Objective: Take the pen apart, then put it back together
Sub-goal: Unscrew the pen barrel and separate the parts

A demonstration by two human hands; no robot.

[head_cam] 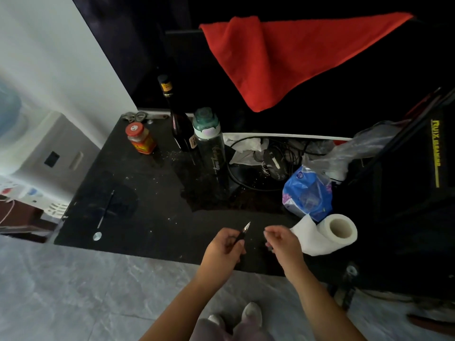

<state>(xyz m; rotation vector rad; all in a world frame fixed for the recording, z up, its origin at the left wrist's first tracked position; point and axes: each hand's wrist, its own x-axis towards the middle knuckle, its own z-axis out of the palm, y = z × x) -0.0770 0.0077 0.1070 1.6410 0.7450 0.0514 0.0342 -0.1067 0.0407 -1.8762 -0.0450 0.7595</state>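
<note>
My left hand (225, 247) grips a black pen (242, 233) over the near edge of the dark table (147, 198). The pen's silver tip points up and to the right, clear of my fingers. My right hand (283, 242) hovers a short way to the right of the tip, fingers curled with thumb and forefinger pinched. Something small and dark shows under its fingers, too small to tell what. The two hands do not touch.
A toilet-paper roll (337, 231) lies just right of my right hand. Behind stand a blue plastic bag (307, 193), a green flask (209, 141), a dark bottle (177, 119) and a red-lidded jar (140, 139). A red cloth (283, 55) hangs above. A thin rod (105, 209) lies left.
</note>
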